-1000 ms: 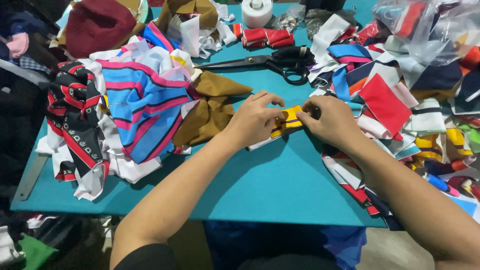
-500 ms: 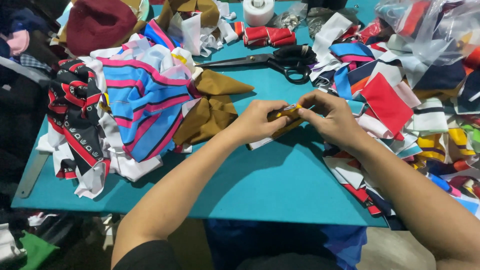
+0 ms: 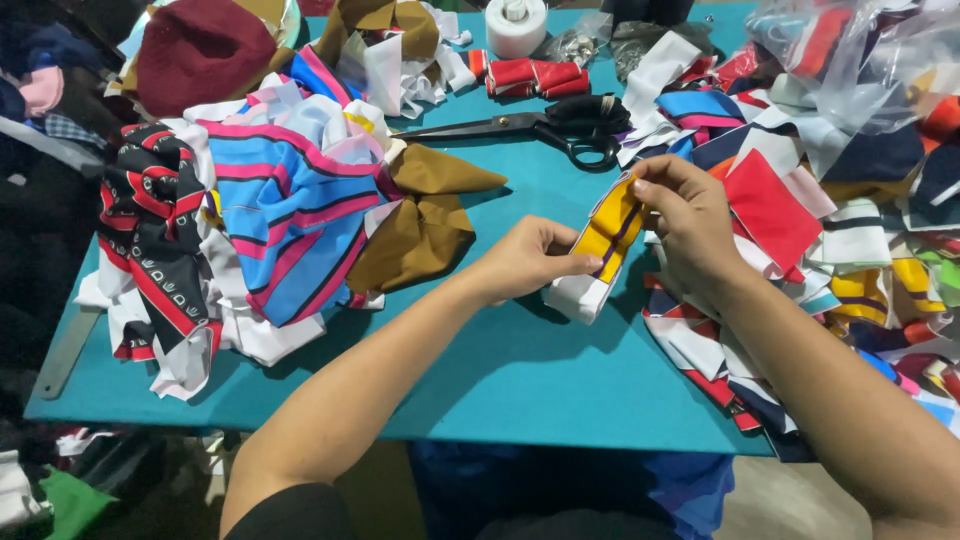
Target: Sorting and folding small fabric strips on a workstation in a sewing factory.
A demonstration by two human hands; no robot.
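Your left hand (image 3: 525, 262) and right hand (image 3: 690, 215) now hold the yellow strip (image 3: 605, 235) up off the teal bench (image 3: 500, 370), stretched on a slant between them. Half a second ago both hands were pressed close together low over the bench with the strip bunched between them; a second ago it lay nearly flat under your fingers. So the piece has been lifted and drawn out to its length, and you can see more of it: yellow cloth with a dark stripe down the middle and a white end hanging at the bottom (the white end just touches or nearly touches the bench, it is hard to tell which).

Your left grip is closed, thumb and fingers pinching the strip near its lower, white end. Your right grip is closed too, fingers curled around the upper end.

Around your hands little has moved. The black scissors (image 3: 540, 128) lie beyond the strip, apart from it. The brown cloth (image 3: 425, 215) sits just left of your left hand, against the striped blue and pink pile (image 3: 285, 200). The heap of mixed scraps (image 3: 840, 230) lies under and beside your right wrist. A white roll (image 3: 515, 25) stands at the far edge.
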